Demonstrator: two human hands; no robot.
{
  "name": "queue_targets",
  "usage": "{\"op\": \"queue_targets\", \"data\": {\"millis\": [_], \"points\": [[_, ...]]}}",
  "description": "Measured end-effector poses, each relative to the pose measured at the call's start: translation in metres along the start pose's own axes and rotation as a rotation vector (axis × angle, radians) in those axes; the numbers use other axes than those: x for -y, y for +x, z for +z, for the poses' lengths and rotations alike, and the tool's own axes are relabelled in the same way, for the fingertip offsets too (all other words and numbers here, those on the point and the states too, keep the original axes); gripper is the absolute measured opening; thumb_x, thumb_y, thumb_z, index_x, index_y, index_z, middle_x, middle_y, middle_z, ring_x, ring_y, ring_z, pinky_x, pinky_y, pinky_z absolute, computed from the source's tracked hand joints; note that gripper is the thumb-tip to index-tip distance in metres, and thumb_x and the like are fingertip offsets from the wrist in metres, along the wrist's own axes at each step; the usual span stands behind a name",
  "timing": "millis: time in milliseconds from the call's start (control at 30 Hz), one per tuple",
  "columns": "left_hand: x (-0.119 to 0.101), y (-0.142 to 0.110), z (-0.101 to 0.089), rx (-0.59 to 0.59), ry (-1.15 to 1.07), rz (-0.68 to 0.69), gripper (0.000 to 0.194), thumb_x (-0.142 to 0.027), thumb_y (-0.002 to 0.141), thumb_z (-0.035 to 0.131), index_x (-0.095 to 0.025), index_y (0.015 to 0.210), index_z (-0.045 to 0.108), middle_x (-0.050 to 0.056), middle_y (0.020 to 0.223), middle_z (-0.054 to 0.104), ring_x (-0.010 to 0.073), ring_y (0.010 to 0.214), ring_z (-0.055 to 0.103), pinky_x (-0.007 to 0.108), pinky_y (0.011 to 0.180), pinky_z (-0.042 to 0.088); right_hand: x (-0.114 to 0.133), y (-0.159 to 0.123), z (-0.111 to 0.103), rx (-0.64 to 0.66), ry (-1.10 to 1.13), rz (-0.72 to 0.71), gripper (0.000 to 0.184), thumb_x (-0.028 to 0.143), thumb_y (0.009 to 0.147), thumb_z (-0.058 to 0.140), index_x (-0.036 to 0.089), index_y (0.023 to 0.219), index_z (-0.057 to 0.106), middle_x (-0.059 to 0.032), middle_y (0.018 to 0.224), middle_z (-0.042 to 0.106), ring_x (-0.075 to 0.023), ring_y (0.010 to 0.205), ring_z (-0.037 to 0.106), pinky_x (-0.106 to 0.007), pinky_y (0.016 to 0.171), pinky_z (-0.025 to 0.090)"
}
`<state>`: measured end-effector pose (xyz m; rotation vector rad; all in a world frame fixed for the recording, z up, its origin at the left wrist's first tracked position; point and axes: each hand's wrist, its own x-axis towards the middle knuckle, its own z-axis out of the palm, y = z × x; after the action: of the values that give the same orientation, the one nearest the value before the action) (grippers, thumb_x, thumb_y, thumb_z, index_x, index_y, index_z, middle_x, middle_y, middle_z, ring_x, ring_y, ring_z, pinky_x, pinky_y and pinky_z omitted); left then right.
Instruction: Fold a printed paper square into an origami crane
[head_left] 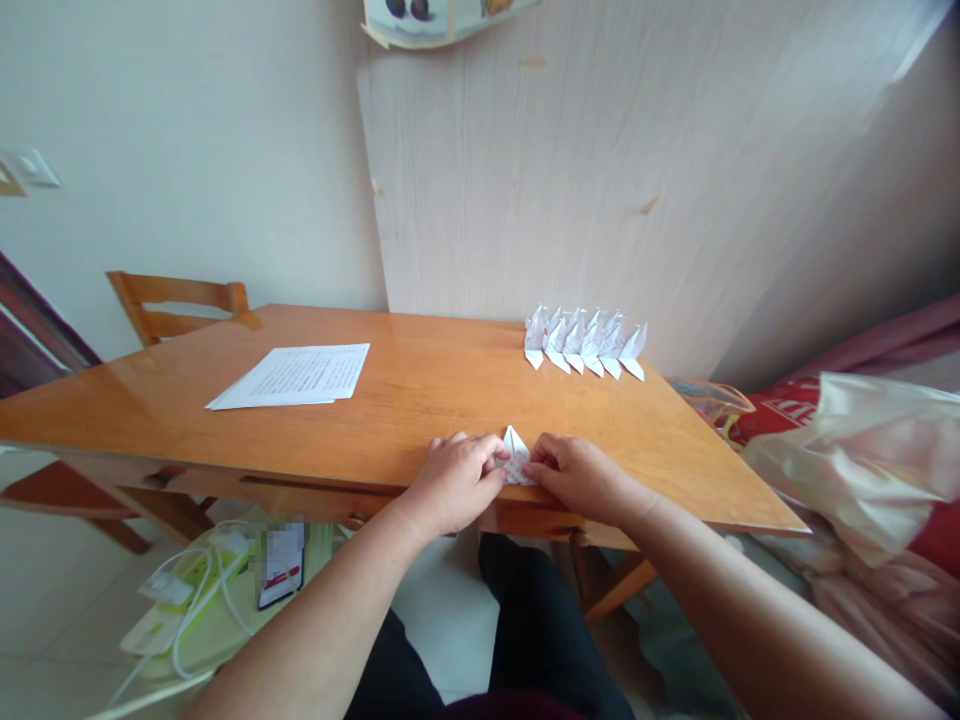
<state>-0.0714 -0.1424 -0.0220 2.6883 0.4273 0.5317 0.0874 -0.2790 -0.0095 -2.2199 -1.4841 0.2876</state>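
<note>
Nearest, two bare forearms [337, 600], ending in left hand [459, 485] and right hand [581, 474], with fingers clamped on opposite sides of one small folded paper [515, 465] at the near edge of the surface [427, 370]. Best to keep its tip centred, match both sides evenly and press creases flat. Further out, count six overlapping folded pieces [574, 343] back right, one stack of printed sheets [300, 375] left, one chair [180, 292] beyond.

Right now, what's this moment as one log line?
left hand: touching small white folded paper | right hand: touching same paper | brown wooden table: printed white sheets, left; white paper foldings, far right
</note>
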Motion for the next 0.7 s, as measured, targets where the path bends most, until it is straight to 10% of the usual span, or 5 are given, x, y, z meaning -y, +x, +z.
{"op": "queue_targets", "data": {"millis": [700], "points": [[0.0005,0.0020,-0.0005,0.079,0.052,0.019,0.026,-0.023,0.093,0.048,-0.031,0.102,0.071,0.002,0.102,0.071,0.0254,0.103,0.063,0.040,0.085,0.041,-0.0023,-0.0013,0.0063,-0.044,-0.107,-0.029,0.014,0.032,0.091,0.057,0.021,0.084,0.054,-0.0020,0.077,0.065,-0.0143,0.065,0.053,-0.025,0.059,0.030]]}}
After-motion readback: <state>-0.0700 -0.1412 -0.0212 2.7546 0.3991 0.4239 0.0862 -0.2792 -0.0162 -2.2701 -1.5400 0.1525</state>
